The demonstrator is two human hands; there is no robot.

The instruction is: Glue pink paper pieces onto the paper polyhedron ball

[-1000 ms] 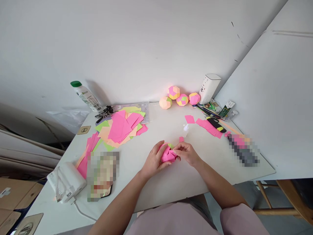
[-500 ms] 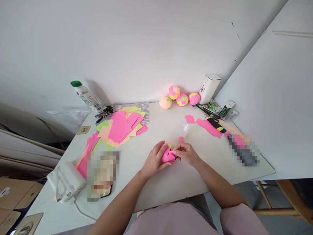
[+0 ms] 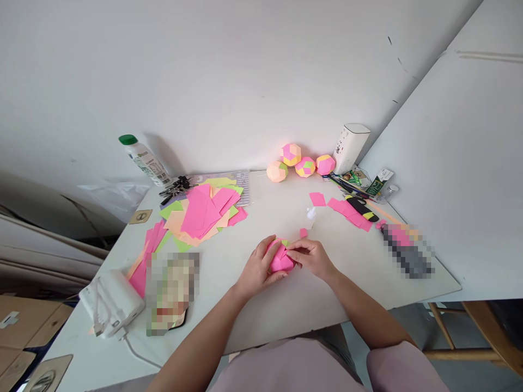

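Note:
A folded paper ball [image 3: 281,262], mostly pink with a green patch on top, is between my hands near the front of the table. My left hand [image 3: 260,268] wraps round its left side, fingers over the top and thumb below. At its right side, my right hand [image 3: 310,256] pinches a pink paper flap of the ball between thumb and fingertips; the fingertips partly cover the spot. Just beyond the right hand lies a small pink paper piece [image 3: 303,232].
Several finished paper balls [image 3: 291,154] sit by the wall beside a white box [image 3: 352,147]. Pink, peach and green paper sheets [image 3: 200,212] are heaped at left, near a bottle [image 3: 147,163]. A yellow-black cutter [image 3: 362,208] lies at right; a white charger [image 3: 112,302] stands front left.
My right fingertips have moved slightly left, closer against the ball. The flap that stuck out at its right side now lies flatter. My left hand keeps its hold.

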